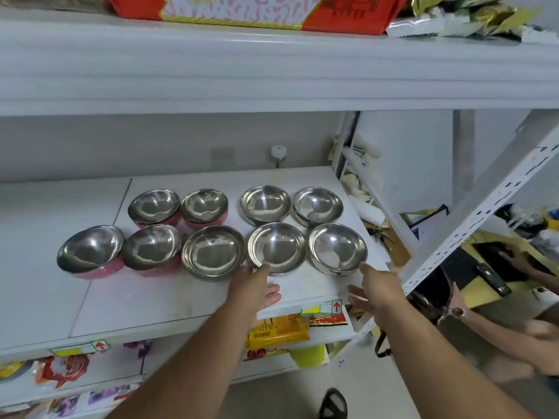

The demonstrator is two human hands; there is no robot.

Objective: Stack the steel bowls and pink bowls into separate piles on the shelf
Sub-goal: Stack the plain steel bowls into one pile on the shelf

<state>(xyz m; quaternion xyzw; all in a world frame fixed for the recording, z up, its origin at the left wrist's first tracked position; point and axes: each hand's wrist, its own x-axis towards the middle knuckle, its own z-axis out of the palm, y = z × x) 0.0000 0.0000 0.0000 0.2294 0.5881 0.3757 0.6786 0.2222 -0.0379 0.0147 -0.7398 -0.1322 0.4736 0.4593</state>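
Note:
Several bowls stand singly on the white shelf (169, 300). Pink-sided bowls with steel insides sit at the left: two in front (90, 252) (151, 247) and two behind (154, 207) (204, 206). Plain steel bowls fill the right: three in front (213, 251) (276, 247) (338, 247) and two behind (265, 204) (318, 206). My left hand (257, 287) is open just below the middle front steel bowl, fingertips at its rim. Beside the right front steel bowl's near edge, my right hand (373, 287) is open and holds nothing.
An upper shelf (272, 86) hangs low over the bowls, carrying a red packet and foil bags. A white slotted upright (472, 225) stands right of the bowls. Snack packets (276, 331) lie on the shelf below. Another person's arms (499, 328) reach in at the right.

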